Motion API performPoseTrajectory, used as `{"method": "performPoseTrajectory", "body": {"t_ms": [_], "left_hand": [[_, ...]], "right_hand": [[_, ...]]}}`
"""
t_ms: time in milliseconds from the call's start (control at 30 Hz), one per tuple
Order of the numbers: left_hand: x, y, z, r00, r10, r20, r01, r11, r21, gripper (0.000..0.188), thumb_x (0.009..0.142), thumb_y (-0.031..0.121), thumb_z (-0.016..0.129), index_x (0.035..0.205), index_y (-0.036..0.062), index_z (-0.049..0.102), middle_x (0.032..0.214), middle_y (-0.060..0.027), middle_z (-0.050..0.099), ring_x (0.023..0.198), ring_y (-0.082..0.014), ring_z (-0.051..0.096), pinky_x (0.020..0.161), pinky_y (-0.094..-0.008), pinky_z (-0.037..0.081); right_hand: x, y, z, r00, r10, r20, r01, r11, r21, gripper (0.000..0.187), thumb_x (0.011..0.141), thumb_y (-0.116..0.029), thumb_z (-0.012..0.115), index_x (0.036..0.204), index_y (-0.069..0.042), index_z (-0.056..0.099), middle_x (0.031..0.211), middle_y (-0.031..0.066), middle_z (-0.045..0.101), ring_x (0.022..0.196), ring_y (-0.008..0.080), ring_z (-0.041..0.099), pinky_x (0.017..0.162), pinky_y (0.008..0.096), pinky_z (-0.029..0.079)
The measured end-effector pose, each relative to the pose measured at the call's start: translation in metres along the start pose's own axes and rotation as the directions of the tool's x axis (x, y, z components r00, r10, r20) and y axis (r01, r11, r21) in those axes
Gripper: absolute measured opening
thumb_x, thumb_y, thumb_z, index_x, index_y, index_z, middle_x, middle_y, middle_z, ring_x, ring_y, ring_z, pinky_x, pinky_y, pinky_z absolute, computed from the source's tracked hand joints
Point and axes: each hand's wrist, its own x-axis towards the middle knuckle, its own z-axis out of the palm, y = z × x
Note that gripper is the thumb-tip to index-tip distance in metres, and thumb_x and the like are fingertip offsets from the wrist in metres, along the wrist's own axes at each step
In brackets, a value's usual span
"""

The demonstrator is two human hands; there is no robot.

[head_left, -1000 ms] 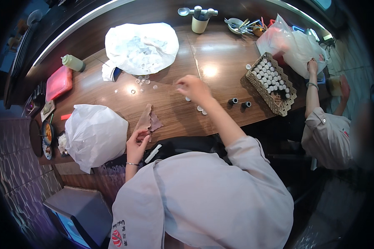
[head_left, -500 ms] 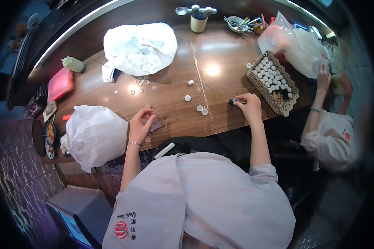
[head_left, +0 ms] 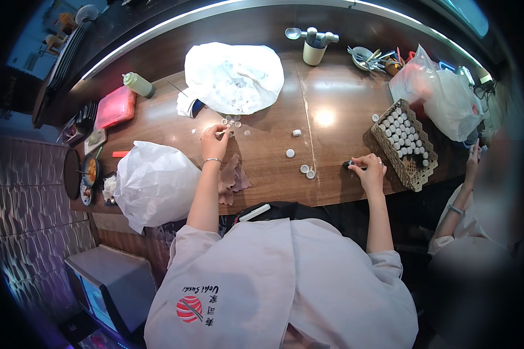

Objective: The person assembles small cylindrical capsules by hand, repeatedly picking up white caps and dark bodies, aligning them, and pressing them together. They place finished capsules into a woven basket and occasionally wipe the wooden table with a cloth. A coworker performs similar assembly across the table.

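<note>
My right hand (head_left: 368, 173) pinches a small dark container (head_left: 349, 165) with a light bluish top, just above the table. My left hand (head_left: 214, 142) reaches over the table with its fingertips together at a small whitish cap (head_left: 230, 134). Beyond those fingertips lie several loose small caps (head_left: 233, 121). A crumpled brownish cloth (head_left: 232, 181) lies below the left wrist. Between my hands, white lids (head_left: 290, 153) are scattered on the wood. Right of my right hand stands a wicker basket (head_left: 416, 181) holding several small dark jars with white lids.
A spread white plastic bag (head_left: 262, 61) full of small clear pieces lies at the back. Another white bag (head_left: 157, 186) bulges at the left, near a squeeze bottle (head_left: 137, 84) and a red container (head_left: 115, 107). A co-worker's hand (head_left: 473, 160) is at far right, below clear bags (head_left: 451, 104).
My left hand has moved forward from over the cloth to the loose small caps. My right hand keeps the dark container near the basket. The whole view has shifted, and the co-worker's arm has drawn back.
</note>
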Motion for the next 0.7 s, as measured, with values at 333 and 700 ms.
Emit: {"method": "performPoseTrajectory", "body": {"t_ms": [333,700], "left_hand": [[-0.069,0.001,-0.037,0.998,-0.059,-0.030,0.051,0.971,-0.236,0.019,0.084,0.014,0.075,0.100,0.0062,0.072,0.094,-0.0055,0.071,0.078,-0.0172,0.063,0.071,-0.0299,0.051],[-0.156,-0.003,-0.109,0.982,-0.178,-0.063,0.160,0.961,-0.225,0.019,0.084,0.012,0.076,0.102,0.0078,0.072,0.087,-0.0044,0.068,0.075,-0.0139,0.063,0.065,-0.0267,0.050]], "right_hand": [[0.040,-0.133,0.032,0.926,-0.352,0.137,0.309,0.915,0.259,0.036,0.076,-0.023,0.083,0.108,-0.010,0.071,0.107,0.0083,0.067,0.103,0.0259,0.066,0.090,0.0397,0.052],[0.103,-0.259,0.227,0.705,-0.682,0.193,0.652,0.731,0.202,0.030,0.080,-0.012,0.074,0.105,-0.007,0.060,0.108,0.0172,0.060,0.101,0.0395,0.062,0.083,0.0484,0.053]]}}
